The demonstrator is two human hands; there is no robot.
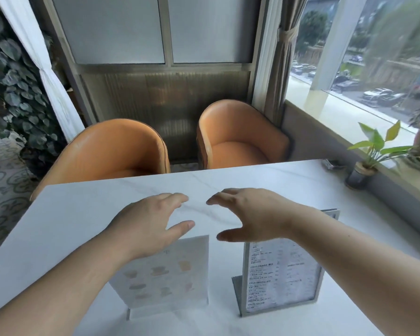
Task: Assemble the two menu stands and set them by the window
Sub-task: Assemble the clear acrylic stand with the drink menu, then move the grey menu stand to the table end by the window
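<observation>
1. A white marble-look table (83, 214) fills the lower view.
2. The left hand (146, 221) and right hand (250, 214) hover over it, fingers spread and curved toward each other, holding nothing.
3. Below the left hand stands a clear menu stand (170, 277) with a sheet of pale drink pictures.
4. Just to its right, apart from it, stands a grey-framed menu stand (281, 277) with printed text, tilted slightly.
5. A small potted plant (364, 166) sits at the table's far right corner by the window (364, 76).
6. Two orange chairs (240, 137) face the table's far edge.
</observation>
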